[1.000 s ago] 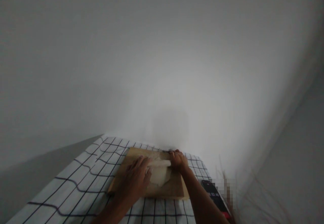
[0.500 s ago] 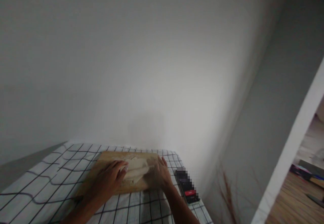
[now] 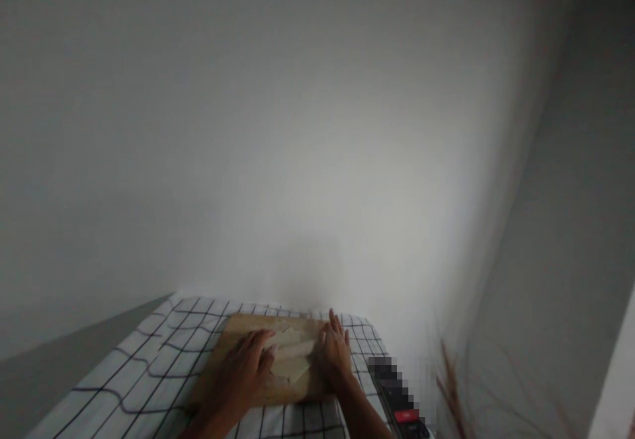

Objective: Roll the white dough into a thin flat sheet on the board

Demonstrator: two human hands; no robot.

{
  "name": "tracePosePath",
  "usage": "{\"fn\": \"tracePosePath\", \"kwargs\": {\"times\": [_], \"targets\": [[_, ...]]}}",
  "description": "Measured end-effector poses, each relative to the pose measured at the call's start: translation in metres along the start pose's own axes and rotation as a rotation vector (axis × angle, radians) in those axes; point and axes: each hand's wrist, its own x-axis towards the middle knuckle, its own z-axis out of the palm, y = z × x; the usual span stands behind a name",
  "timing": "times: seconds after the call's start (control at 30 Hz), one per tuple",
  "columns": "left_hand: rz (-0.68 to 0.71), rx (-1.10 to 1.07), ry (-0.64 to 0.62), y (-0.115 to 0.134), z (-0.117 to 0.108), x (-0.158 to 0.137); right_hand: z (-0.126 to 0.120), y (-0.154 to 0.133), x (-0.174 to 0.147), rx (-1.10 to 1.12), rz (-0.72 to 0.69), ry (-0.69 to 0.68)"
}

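A pale rolling pin (image 3: 296, 350) lies across flattened dough (image 3: 292, 371) on a wooden board (image 3: 233, 323). My left hand (image 3: 254, 358) rests over the pin's left end, fingers bent across it and thumb toward the middle. At the other end, my right hand (image 3: 336, 352) presses on the pin, its fingers stretched forward near the board's right edge. Both palms hide the pin's ends. Dim light makes the border between dough and pin hard to see.
A white cloth with black grid lines (image 3: 149, 359) covers the table beneath the board. On the right lies a dark, partly pixelated object with a red patch (image 3: 407, 416). Dry reddish stems (image 3: 449, 376) stand past the table's right edge. A pale wall (image 3: 297, 161) rises behind.
The view has turned, so the table sits lower and farther right. Both hands have slid slightly forward over the board with the rolling pin. The doorway at right has mostly left view.
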Motion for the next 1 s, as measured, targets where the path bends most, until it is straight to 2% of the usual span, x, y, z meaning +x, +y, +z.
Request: {"fn": "tracePosePath", "kwargs": {"times": [0.37, 0.67, 1.0], "targets": [[-0.016, 0.060, 0.012, -0.005, 0.009, -0.001, 0.000, -0.008, 0.022, -0.015, -0.092, 0.059], [-0.094, 0.135, -0.121, 0.018, -0.012, 0.002, -0.002, -0.007, 0.028, 0.001, -0.076, 0.041], [-0.081, 0.206, -0.116, 0.026, -0.017, 0.004, -0.011, -0.010, 0.022, 0.041, -0.094, 0.083]]}}
